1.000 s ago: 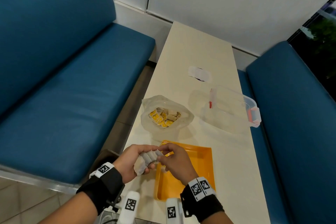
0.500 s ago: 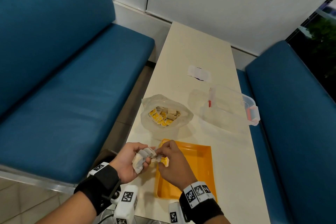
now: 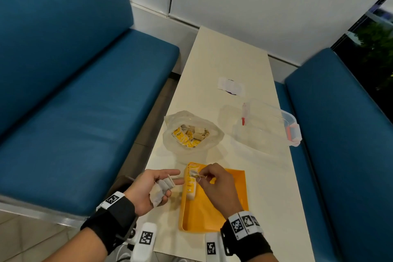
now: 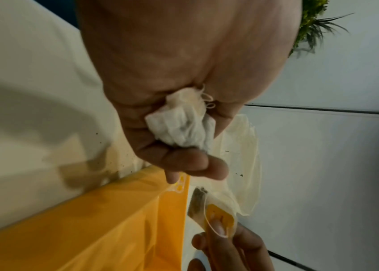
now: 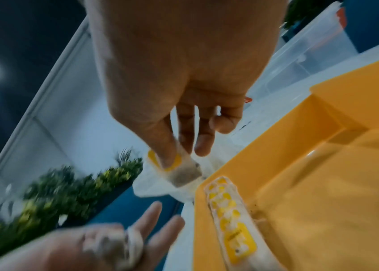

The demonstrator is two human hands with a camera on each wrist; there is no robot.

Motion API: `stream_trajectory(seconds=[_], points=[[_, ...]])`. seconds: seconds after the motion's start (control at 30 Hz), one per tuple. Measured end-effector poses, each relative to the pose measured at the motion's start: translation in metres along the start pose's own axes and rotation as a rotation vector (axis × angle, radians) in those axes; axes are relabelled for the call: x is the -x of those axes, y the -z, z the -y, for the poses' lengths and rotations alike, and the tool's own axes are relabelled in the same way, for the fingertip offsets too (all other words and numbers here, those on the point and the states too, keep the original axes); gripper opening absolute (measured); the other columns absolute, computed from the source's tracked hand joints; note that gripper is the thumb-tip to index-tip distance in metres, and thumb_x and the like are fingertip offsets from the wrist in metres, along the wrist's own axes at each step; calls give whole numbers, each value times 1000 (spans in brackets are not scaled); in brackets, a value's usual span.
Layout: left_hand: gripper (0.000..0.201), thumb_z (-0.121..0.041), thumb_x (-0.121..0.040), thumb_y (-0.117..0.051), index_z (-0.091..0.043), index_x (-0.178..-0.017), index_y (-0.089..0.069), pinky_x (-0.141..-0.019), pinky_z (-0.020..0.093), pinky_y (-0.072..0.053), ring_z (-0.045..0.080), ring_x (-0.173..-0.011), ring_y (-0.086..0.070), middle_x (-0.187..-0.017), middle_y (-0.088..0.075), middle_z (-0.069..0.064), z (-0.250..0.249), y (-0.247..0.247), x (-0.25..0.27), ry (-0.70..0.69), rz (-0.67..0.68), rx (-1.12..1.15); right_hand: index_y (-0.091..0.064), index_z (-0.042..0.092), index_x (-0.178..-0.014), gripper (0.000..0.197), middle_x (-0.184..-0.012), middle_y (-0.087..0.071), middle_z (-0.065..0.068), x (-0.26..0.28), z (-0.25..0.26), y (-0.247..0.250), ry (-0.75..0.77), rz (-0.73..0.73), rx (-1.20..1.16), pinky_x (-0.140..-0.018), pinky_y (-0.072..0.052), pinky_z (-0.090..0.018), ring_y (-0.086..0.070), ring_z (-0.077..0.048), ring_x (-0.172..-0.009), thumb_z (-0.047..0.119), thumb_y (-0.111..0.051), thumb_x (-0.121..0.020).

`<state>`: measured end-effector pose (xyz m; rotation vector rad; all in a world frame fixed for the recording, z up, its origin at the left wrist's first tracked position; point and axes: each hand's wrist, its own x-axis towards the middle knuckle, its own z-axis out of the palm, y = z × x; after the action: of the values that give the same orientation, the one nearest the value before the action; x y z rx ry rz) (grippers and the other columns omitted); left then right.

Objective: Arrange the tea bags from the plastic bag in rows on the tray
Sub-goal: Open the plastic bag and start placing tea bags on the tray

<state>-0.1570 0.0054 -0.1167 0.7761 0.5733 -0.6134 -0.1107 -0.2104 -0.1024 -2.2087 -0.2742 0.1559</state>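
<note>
My left hand holds a bunch of white tea bags in its curled lower fingers, index and middle fingers stretched toward the orange tray; the bunch fills the left wrist view. My right hand pinches a single tea bag with a yellow tag between thumb and forefinger, just above the tray's far left corner. A row of tea bags with yellow tags lies along the tray's left wall. The clear plastic bag with more tea bags sits beyond the tray.
A clear plastic container with red clips lies on the table's right side. A white paper scrap lies farther back. Blue bench seats flank the narrow cream table.
My hands have separated: the right hand drew one tea bag from the bunch and carried it right, over the tray's far left corner. The left hand's index and middle fingers straightened.
</note>
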Motion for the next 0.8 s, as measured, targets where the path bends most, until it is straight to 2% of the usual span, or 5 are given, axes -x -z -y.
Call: stream_trajectory(seconds=[0.13,0.37,0.5,0.63,0.8], points=[[40,-6,-98,-37,-8,-111,-74,-48,25,-43,20,-54,-54,-114,-74,14,1,-6,3,-112,-109,-194,-65,24,-66,24,-87,-63,3,-6,-6,16,-241,70,-57,-72,-47,-25,-58,-15,-84,23,-89,-67],[18,-12,-91,-70,-26,-96,-81,-47,23,-40,12,-56,-56,-78,-68,-3,-2,-23,-5,-440,-111,-687,-71,12,-71,16,-71,-71,-3,-16,7,30,-209,317,-76,-69,-54,-36,-63,-9,-67,17,-87,-71],[29,-31,-75,-88,-36,-103,-78,-66,16,-48,0,-74,-61,-83,-64,-15,-5,-31,-12,-593,-3,-937,-69,4,-77,14,-73,-69,-14,-17,21,32,-178,324,-186,-65,-52,-30,-62,-14,-65,8,-83,-75],[15,-41,-73,-87,-38,-85,-78,-80,29,-54,7,-86,-65,-92,-66,-5,-9,-28,-23,-662,-57,-1016,-63,0,-81,18,-67,-65,-10,-16,23,30,-184,264,-272,-57,-48,-22,-60,-14,-59,1,-80,-77],[15,-36,-76,-87,-25,-81,-79,-75,31,-54,9,-84,-66,-92,-69,-2,-5,-25,-33,-658,-75,-968,-65,-3,-87,19,-67,-62,-9,-15,20,25,-249,213,-363,-48,-40,-20,-57,-16,-56,4,-80,-78]])
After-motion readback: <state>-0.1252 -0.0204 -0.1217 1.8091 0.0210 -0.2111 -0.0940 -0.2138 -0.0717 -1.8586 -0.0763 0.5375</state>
